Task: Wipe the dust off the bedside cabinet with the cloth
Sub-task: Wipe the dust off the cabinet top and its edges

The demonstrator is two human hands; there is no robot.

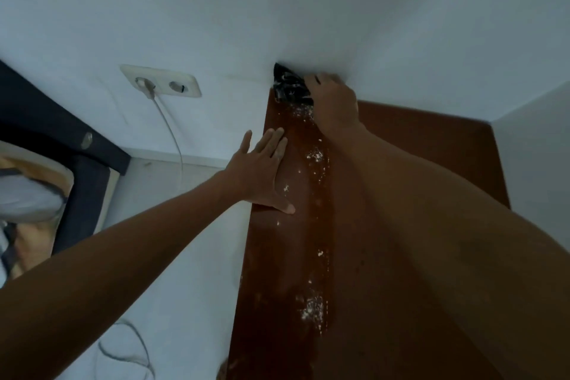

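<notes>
The bedside cabinet [277, 271] has a reddish-brown wooden top, seen from above, with white dust specks in a streak down its middle. My right hand [334, 102] presses a dark patterned cloth [290, 85] into the far left corner of the top, against the white wall. My left hand [262, 170] lies flat with fingers spread on the cabinet's left edge, holding nothing. My right forearm hides much of the top's right part.
A white double wall socket [162, 80] with a plugged white cable [172, 136] sits left of the cabinet. A dark bed frame [61, 123] with bedding is at far left. Loose cable [123, 345] lies on the floor. White walls close in behind and to the right.
</notes>
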